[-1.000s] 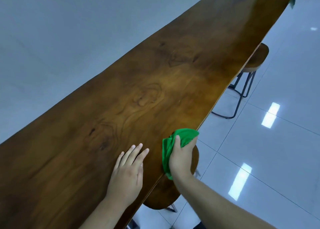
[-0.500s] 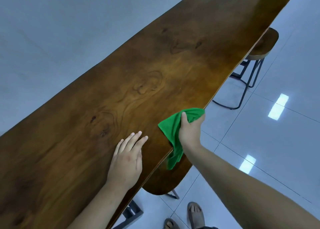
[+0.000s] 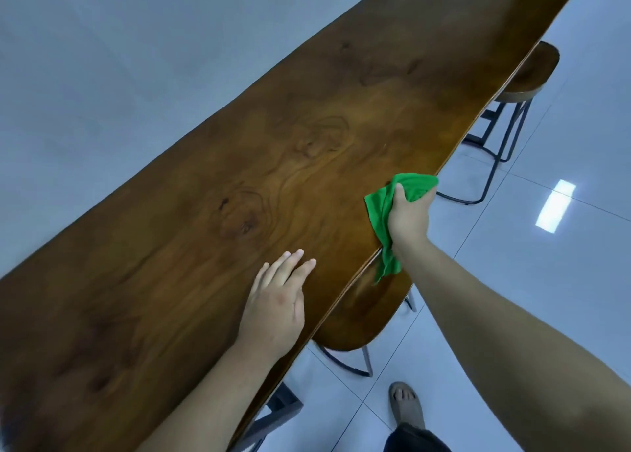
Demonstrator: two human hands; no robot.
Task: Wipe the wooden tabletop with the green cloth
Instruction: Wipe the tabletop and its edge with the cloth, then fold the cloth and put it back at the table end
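A long dark wooden tabletop (image 3: 273, 164) runs diagonally from lower left to upper right. My right hand (image 3: 408, 217) grips a bunched green cloth (image 3: 379, 209) at the table's near edge, with part of the cloth on the wood and a tail hanging down over the edge. My left hand (image 3: 276, 306) lies flat on the tabletop, palm down and fingers spread, to the left of the cloth and holding nothing.
A wooden stool (image 3: 355, 318) with metal legs stands just under the table edge below the cloth. A second stool (image 3: 527, 79) is further along on the right. My sandalled foot (image 3: 406, 405) is on the glossy tiled floor (image 3: 529, 263). A grey wall lies beyond the table.
My right hand has slid the green cloth along the table's near edge, away from me, and its tail now hangs over the edge. My left hand stays flat on the wood.
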